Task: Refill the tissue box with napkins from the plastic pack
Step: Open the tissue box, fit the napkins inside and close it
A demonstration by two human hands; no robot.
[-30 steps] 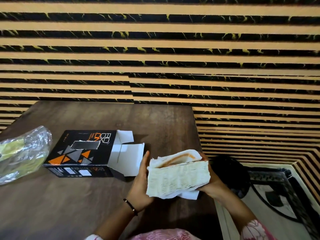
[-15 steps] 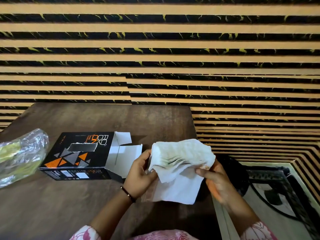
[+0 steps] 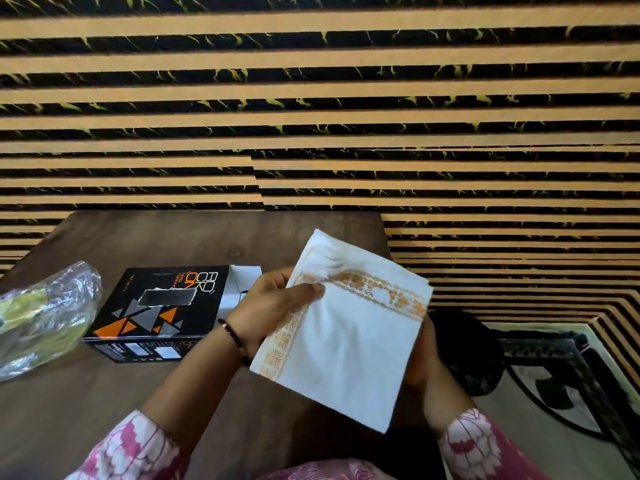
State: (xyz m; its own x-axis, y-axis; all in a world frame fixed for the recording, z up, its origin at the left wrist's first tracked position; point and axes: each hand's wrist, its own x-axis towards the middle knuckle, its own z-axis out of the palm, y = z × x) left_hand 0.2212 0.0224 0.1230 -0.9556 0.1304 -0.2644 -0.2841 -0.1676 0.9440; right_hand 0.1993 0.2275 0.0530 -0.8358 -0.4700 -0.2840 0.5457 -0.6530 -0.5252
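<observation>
Nearest the camera, two floral sleeves (image 3: 128, 452) lead up to the hands, which hold a stack of napkins (image 3: 346, 341) raised above the wooden surface (image 3: 104, 410), its white face with an orange patterned border turned toward the viewer. The left hand (image 3: 266, 313) grips the stack's left edge, thumb pressed across the front near the border and fingers curled behind. The right hand (image 3: 422, 362) is mostly hidden behind the stack; it appears to support the back and right side, but how its fingers lie cannot be made out. Just beyond the left hand lies the black tissue box (image 3: 156, 310), flat on the surface with its right end flaps (image 3: 242, 289) open toward the napkins. Farther left sits the crumpled plastic pack (image 3: 45, 317), well apart from the box. The napkins have yet to go in. The main risk is that the loose, soft stack fans or slips apart if the grip slackens, since only its edges seem held. It could also catch on the open flaps or buckle at the box mouth if pushed in at a tilt, folding the outer sheets.
</observation>
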